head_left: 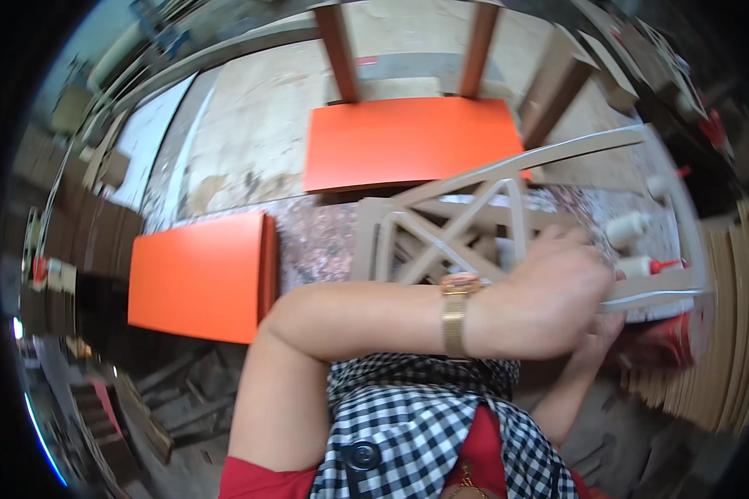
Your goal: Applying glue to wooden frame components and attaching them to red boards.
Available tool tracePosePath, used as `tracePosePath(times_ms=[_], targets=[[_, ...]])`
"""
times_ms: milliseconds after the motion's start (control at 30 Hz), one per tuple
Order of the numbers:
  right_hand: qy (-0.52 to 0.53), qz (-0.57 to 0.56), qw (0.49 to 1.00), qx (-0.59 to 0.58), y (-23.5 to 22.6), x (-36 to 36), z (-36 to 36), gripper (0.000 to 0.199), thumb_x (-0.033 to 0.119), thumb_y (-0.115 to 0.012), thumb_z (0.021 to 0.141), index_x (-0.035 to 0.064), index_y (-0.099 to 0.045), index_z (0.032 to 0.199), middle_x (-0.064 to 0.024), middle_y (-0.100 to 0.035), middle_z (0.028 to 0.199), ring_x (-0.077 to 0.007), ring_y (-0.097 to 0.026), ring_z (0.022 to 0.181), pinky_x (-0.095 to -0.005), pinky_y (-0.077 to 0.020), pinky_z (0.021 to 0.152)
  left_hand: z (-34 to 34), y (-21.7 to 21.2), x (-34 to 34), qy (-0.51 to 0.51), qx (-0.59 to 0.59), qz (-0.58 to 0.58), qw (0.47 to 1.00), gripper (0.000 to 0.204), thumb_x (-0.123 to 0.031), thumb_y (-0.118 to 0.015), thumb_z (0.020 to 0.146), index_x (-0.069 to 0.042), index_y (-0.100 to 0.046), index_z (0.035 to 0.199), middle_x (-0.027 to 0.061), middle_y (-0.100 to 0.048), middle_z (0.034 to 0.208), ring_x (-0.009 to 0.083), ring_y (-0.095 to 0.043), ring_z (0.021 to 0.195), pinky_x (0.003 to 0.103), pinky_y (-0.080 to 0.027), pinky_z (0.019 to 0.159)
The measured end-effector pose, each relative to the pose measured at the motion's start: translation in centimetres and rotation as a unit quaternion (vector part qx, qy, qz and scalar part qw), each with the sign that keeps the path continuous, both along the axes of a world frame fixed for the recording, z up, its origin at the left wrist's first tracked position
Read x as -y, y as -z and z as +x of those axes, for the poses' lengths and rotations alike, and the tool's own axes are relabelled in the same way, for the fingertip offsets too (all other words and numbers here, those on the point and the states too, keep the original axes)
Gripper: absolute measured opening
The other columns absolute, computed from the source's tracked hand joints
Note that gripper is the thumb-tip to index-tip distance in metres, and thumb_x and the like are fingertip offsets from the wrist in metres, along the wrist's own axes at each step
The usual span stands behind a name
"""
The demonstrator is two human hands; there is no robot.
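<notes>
two hands, left (553,287) and right (601,333), meet at the near rail of a beige frame (558,154) lying over the desk (316,245).
the left's fingers curl at the rail, the right is mostly hidden below; how firmly either grips, i cannot tell, though the pairing probably steadies the frame. white bottles (628,229) show inside its outline, perhaps for easy reach; orange panels (195,274) sit apart, likely out of its way.

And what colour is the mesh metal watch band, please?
The mesh metal watch band is gold, best seen in the head view.
</notes>
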State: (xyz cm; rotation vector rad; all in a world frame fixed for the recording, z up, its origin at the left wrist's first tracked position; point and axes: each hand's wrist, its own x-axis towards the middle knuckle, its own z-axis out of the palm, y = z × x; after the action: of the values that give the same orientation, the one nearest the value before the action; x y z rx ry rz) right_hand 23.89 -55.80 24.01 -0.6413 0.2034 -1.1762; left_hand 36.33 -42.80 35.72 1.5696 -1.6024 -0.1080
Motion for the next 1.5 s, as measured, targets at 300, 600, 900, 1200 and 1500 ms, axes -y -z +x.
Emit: tracePosePath(times_ms=[300,600,900,1200,1500], targets=[[-0.109,-0.025,0.958,0.264,-11.9,-9.9,9.7,0.02,0.013,-0.063,0.08,0.0025,-0.056,0.096,-0.0007,-0.05,0.081,-0.0109,-0.049,0.077,-0.0216,-0.04,0.076,1.7,-3.8,-0.4,0.031,-0.275,-0.3,0.913,0.013,-0.013,-0.067,0.06,-0.002,-0.059,0.063,0.014,-0.056,0.065,0.0277,-0.046,0.071,0.035,-0.04,0.069],[-0.133,-0.443,0.816,-0.347,-8.1,-4.6,15.4,0.036,0.007,-0.071,0.07,-0.0013,-0.058,0.102,-0.0042,-0.058,0.081,-0.0095,-0.049,0.066,-0.0193,-0.0412,0.063,10.7,-4.6,-6.6,0.018,-0.378,-0.263,0.887,0.032,-0.015,-0.071,0.067,-0.001,-0.061,0.093,0.0054,-0.062,0.076,0.0137,-0.055,0.074,0.025,-0.045,0.061],[-0.008,-0.633,0.563,-0.531,-6.2,1.6,22.4,0.048,0.003,-0.061,0.065,0.0082,-0.058,0.112,-0.011,-0.065,0.089,-0.0268,-0.058,0.071,-0.0342,-0.0456,0.065,24.5,0.7,-17.8,-0.324,-0.375,-0.363,0.789,0.067,-0.052,-0.037,0.092,-0.003,-0.03,0.137,0.0136,-0.034,0.139,0.028,-0.028,0.13,0.05,-0.024,0.102],[-0.092,-0.682,0.413,-0.596,-2.9,2.8,26.5,0.018,0.011,-0.057,0.073,0.0052,-0.059,0.09,-0.0137,-0.062,0.081,-0.0312,-0.056,0.077,-0.0399,-0.0422,0.068,28.1,10.2,-15.5,-0.345,-0.333,0.062,0.876,0.053,-0.034,-0.046,0.09,0.002,-0.042,0.129,0.0179,-0.036,0.138,0.0264,-0.032,0.129,0.032,-0.027,0.104],[-0.181,-0.625,0.474,-0.593,-0.6,7.6,27.1,0.044,0.011,-0.06,0.073,0.0121,-0.058,0.117,-0.0114,-0.059,0.104,-0.0259,-0.054,0.093,-0.0325,-0.0435,0.081,29.9,15.3,-12.9,-0.337,-0.35,0.014,0.874,0.045,-0.025,-0.056,0.086,0.002,-0.052,0.12,0.0196,-0.044,0.132,0.0269,-0.04,0.124,0.03,-0.031,0.102]])
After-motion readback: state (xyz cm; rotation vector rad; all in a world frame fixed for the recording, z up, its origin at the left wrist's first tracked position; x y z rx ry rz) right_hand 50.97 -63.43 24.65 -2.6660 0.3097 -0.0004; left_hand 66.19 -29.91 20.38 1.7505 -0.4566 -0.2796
